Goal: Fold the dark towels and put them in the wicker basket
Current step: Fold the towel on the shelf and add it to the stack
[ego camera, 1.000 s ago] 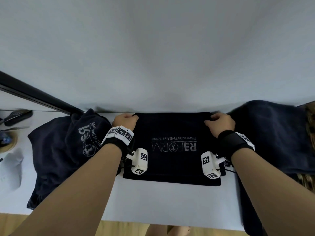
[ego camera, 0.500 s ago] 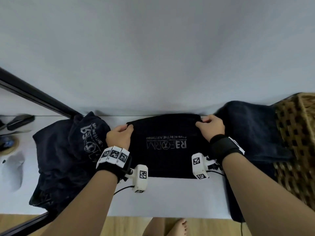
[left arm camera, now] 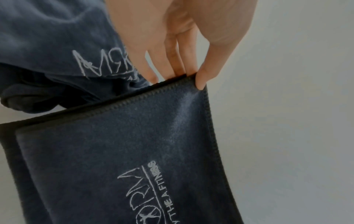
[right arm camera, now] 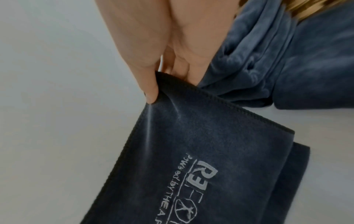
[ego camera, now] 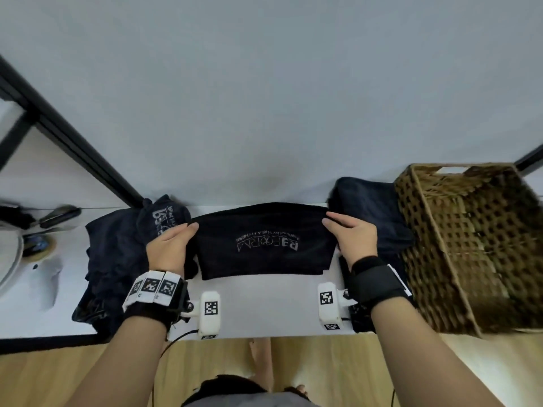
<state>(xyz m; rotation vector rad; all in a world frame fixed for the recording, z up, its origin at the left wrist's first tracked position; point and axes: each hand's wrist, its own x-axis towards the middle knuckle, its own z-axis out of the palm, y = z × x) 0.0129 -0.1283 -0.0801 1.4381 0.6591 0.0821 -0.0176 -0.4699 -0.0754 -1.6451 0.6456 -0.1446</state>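
Observation:
A dark towel (ego camera: 264, 242) with a pale printed logo hangs folded between my two hands, lifted off the white table (ego camera: 264, 306). My left hand (ego camera: 172, 245) pinches its far left corner (left arm camera: 191, 80) between thumb and fingers. My right hand (ego camera: 352, 239) pinches the far right corner (right arm camera: 159, 84) the same way. The wicker basket (ego camera: 470, 245) stands at the table's right end, and I see no towel inside it. A heap of unfolded dark towels (ego camera: 117, 254) lies left of my left hand. Another dark towel (ego camera: 373, 207) lies between my right hand and the basket.
Behind the table rises a plain grey wall (ego camera: 264, 98). A black frame bar (ego camera: 73, 142) slants down at the left. Small items and a round white object (ego camera: 11, 254) sit at the far left. Wooden floor (ego camera: 264, 362) and bare feet show below the table's front edge.
Both hands have raised the folded towel off the table by its far corners and drawn closer together. The view has swung right, so the basket now shows.

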